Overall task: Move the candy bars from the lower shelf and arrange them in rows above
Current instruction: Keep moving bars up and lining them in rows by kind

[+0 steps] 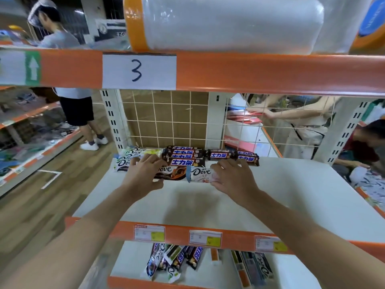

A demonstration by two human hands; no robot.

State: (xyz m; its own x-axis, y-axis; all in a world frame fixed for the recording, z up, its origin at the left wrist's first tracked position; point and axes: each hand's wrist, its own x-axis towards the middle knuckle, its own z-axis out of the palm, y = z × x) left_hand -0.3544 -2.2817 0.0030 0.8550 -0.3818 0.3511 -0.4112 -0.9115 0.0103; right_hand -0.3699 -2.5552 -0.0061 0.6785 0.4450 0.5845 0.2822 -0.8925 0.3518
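Observation:
On the white middle shelf point(270, 197) rows of candy bars lie at the back: brown bars with blue lettering point(183, 156) and white Dove bars point(125, 161). My left hand point(143, 174) grips the left end of a brown Dove bar point(173, 173). My right hand point(233, 178) holds the right end of a pale blue-and-white Dove bar point(200, 174) beside it. Both bars rest on the shelf in front of the rows. On the lower shelf point(291, 274) several loose candy bars point(177, 259) lie in a heap, with more bars point(254, 268) to the right.
An orange rail with a paper label "3" point(139, 71) and large plastic rolls point(225, 24) hang overhead. A wire grid point(166, 119) backs the shelf. People stand at the left point(70, 97) and behind the grid at the right point(302, 117). Price tags point(205, 237) line the shelf's front edge.

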